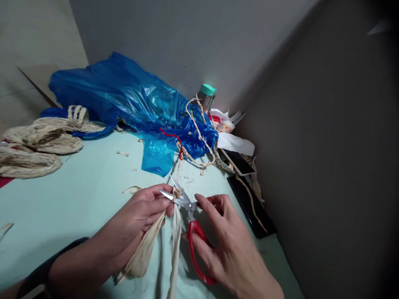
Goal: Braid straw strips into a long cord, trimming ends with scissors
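My left hand is closed in a pinch on pale dried husk strips, gripping them near their knotted top end. My right hand is closed around the red handles of a pair of scissors. The scissor blades are open, and the knotted end of the strips, where a braided cord joins, lies between them. The strips hang down from my left hand toward the near edge of the light table. The cord runs away from the knot over the table toward the blue bag.
A crumpled blue plastic bag lies at the back. Bundles of dried fibre sit at the left. A green-capped bottle, a small jar, white paper, a phone and a dark flat device crowd the right edge by the wall.
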Available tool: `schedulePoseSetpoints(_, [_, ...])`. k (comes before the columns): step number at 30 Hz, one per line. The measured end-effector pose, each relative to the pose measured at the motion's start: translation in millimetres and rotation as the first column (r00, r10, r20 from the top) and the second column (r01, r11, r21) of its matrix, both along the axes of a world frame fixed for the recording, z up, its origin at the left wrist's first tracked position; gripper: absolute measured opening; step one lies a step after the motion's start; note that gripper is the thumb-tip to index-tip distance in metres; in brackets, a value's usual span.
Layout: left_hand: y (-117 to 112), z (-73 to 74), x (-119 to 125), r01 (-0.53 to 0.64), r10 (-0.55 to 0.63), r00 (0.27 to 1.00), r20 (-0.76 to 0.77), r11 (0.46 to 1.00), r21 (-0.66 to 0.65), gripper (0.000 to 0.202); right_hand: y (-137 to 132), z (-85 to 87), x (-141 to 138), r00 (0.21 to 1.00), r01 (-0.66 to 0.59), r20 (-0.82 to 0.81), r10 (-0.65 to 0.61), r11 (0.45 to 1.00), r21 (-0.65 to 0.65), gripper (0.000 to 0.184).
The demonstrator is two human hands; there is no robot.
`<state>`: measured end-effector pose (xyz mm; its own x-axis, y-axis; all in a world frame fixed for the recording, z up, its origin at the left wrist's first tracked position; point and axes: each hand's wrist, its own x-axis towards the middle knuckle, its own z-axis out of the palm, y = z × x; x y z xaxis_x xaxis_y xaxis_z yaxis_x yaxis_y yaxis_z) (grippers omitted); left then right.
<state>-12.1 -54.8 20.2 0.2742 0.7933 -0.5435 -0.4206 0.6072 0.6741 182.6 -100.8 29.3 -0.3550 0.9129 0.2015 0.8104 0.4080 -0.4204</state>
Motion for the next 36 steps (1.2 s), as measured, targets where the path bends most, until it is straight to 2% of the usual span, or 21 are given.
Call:
schedulePoseSetpoints(5, [1.5, 0.8, 0.6, 0.071, -0.072, 0.994, 0.077, 0.997, 0.013, 0.012, 1.2, -10.2, -1.7, 0.998, 0.026, 0.058, -0.03, 0.998, 0.065, 0.043])
schedulePoseSetpoints(10, [1.1, -4.3, 0.1, 0.106, -0.109, 0.991, 0.072, 0.993, 0.046, 0.007, 0.4, -19.2, -2.3, 0.989, 0.025, 0.146, -0.037, 0.997, 0.08, 0.04])
schedulePoseSetpoints(16, [-2.2, -6.6, -1.6, 0.141, -0.144, 0.988, 0.047, 0.988, 0.07, 0.003, -5.2, -20.5, -2.7, 0.978, 0.017, 0.204, -0.043, 0.991, 0.13, 0.037])
schedulePoseSetpoints(22, [-0.3, -6.6, -1.0, 0.173, -0.174, 0.985, -0.005, 0.977, 0.123, 0.013, -7.0, -25.2, -1.7, 0.974, 0.02, 0.221, -0.057, 0.986, 0.166, 0.033])
schedulePoseSetpoints(25, [0.0, -7.2, -1.6, 0.204, -0.203, 0.979, -0.019, 0.971, 0.123, 0.013, -8.1, -21.0, 0.9, 0.972, 0.028, 0.224, -0.065, 0.986, 0.165, 0.031])
schedulePoseSetpoints(28, [0.5, -7.9, -2.3, 0.168, -0.16, 0.983, -0.09, 0.982, 0.092, 0.018, -6.2, -9.1, 10.6, 0.973, 0.119, 0.177, -0.15, 0.978, 0.174, 0.03])
schedulePoseSetpoints(31, [1.2, -9.2, -2.8, 0.157, -0.144, 0.977, -0.158, 0.985, 0.072, 0.025, 5.5, -0.4, 28.4, 0.909, 0.297, 0.227, -0.349, 0.926, 0.233, 0.029])
schedulePoseSetpoints(33, [1.3, -10.2, -3.1, 0.174, -0.16, 0.973, -0.165, 0.982, 0.075, 0.025, 19.2, -1.4, 41.1, 0.843, 0.369, 0.321, -0.432, 0.898, 0.241, 0.031])
schedulePoseSetpoints(36, [0.4, -10.7, -3.5, 0.184, -0.165, 0.97, -0.18, 0.978, 0.095, 0.024, 41.3, -9.0, 53.0, 0.808, 0.387, 0.382, -0.448, 0.893, 0.227, 0.036])
